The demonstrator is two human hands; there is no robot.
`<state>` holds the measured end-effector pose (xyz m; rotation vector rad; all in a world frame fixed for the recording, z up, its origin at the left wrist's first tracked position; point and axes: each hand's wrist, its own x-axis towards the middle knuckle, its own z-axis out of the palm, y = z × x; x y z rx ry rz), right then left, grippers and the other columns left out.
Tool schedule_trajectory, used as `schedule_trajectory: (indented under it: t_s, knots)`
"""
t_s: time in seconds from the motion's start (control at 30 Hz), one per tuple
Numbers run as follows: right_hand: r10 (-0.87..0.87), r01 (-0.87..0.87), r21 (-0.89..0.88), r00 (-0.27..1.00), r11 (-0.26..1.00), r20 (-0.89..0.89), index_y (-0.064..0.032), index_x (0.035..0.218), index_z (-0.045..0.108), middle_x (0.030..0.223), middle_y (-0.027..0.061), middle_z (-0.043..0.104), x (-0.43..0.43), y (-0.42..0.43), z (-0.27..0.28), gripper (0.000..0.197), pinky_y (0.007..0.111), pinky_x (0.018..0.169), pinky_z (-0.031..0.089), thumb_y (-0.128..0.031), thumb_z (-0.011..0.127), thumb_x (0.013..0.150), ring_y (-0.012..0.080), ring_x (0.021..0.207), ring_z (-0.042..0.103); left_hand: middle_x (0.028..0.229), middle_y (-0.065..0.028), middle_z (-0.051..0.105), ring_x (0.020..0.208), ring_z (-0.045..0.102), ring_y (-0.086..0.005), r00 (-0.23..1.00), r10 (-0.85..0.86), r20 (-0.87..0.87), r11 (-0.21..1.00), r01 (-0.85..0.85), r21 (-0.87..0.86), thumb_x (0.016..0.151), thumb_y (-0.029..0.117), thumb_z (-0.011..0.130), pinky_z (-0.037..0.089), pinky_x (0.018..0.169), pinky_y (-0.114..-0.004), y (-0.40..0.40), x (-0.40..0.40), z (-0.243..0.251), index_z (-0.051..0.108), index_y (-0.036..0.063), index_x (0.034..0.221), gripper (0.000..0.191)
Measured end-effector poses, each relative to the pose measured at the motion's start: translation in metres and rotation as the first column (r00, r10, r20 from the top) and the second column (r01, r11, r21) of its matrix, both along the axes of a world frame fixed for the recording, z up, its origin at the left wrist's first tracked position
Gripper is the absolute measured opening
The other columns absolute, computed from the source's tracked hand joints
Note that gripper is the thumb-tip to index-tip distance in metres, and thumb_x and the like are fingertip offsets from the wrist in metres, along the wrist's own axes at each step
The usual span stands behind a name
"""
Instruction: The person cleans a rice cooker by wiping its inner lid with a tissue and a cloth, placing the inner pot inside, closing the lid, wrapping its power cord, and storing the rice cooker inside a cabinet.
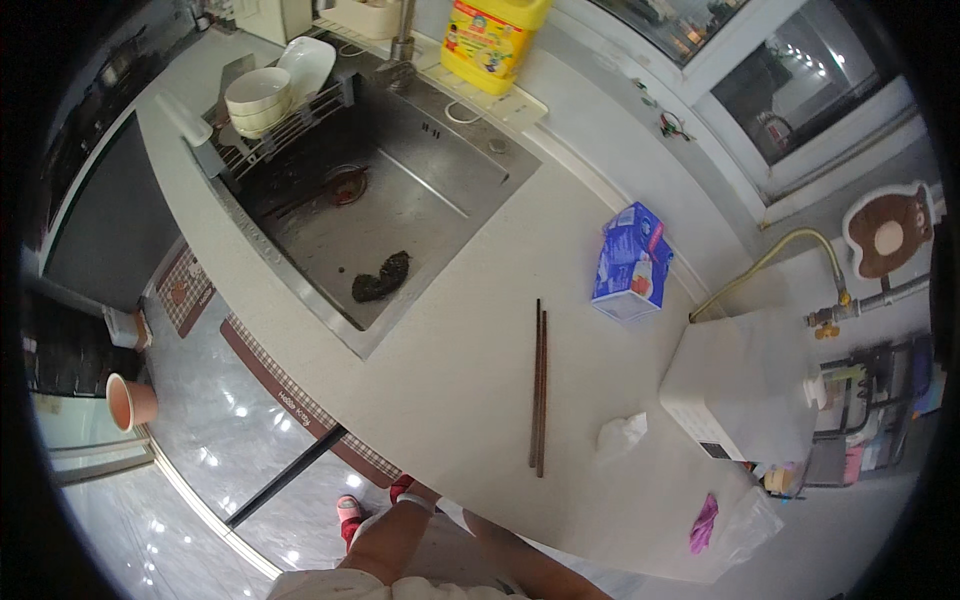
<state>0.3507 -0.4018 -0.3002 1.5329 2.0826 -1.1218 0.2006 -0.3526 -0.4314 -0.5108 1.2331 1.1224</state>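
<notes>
Both forearms reach down from the bottom of the view to the counter's front edge. Past a white band at the wrist, only a sliver of my left hand [423,490] shows, and the counter edge hides the rest. My right hand is out of view below the counter. Before me, a pair of brown chopsticks [540,390] lies on the pale countertop [450,390]. A crumpled white tissue [622,433] is to their right, and a blue-purple tissue pack [634,262] stands beyond. Near the right end lie a crumpled purple scrap [704,523] and a clear plastic bag [750,525].
A steel sink [442,225] holds a dark green clump [381,277] and a drain strainer [346,184]. White bowls [259,97] sit on its rack [292,127]. A yellow detergent jug [491,45] stands behind. A white box-shaped appliance [742,382] is at right; a pink bin [132,402] stands on the floor.
</notes>
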Motion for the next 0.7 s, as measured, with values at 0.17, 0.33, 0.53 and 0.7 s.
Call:
schedule_trajectory:
  t_s: [0.17, 0.33, 0.53, 0.7]
  knots:
    - [-0.024, 0.026, 0.028, 0.996, 0.999, -0.084, -0.0064, 0.125, 0.046, 0.123, 0.024, 0.046, -0.011, 0.001, -0.011, 0.048, 0.048, 0.093, 0.038, -0.013, 0.054, 0.078, 0.037, 0.112, 0.047, 0.11, -0.0131, 0.057, 0.097, 0.055, -0.03, 0.998, -0.045, -0.05, 0.999, 0.045, -0.001, 0.083, 0.033, 0.047, 0.044, 0.081, -0.038, 0.005, 0.001, 0.0, 0.049, 0.0062, 0.118, 0.044]
    - [0.251, -0.149, 0.534, 0.96, 0.833, -0.125, -0.0087, 0.126, 0.047, 0.121, 0.0253, 0.049, 0.003, -0.041, 0.037, 0.048, 0.044, 0.093, 0.04, -0.019, 0.054, 0.08, 0.0384, 0.108, 0.05, 0.106, -0.0131, 0.059, 0.093, 0.057, -0.0297, 0.993, -0.071, -0.098, 0.997, 0.071, -0.003, 0.082, 0.027, 0.05, 0.046, 0.077, -0.037, 0.009, -0.002, -0.005, 0.05, 0.0054, 0.115, 0.04]
    - [-0.117, 0.125, 0.072, 0.988, 0.99, -0.096, -0.0023, 0.126, 0.044, 0.127, 0.0246, 0.045, 0.049, -0.057, 0.076, 0.049, 0.041, 0.098, 0.037, -0.016, 0.047, 0.079, 0.0364, 0.115, 0.046, 0.101, -0.013, 0.06, 0.087, 0.059, -0.0292, 0.952, -0.188, -0.242, 0.982, 0.191, -0.01, 0.081, 0.02, 0.054, 0.047, 0.073, -0.035, 0.019, -0.023, 0.014, 0.052, 0.0045, 0.112, 0.035]
    - [0.109, -0.089, 0.256, 0.992, 0.963, -0.065, -0.0021, 0.121, 0.049, 0.115, 0.022, 0.054, 0.081, -0.083, 0.066, 0.044, 0.041, 0.087, 0.045, -0.012, 0.046, 0.079, 0.0326, 0.098, 0.058, 0.097, -0.0129, 0.062, 0.083, 0.061, -0.0288, 0.469, -0.347, -0.812, 0.862, 0.5, -0.079, 0.08, 0.015, 0.057, 0.049, 0.07, -0.034, -0.025, -0.054, 0.108, 0.053, 0.0038, 0.109, 0.032]
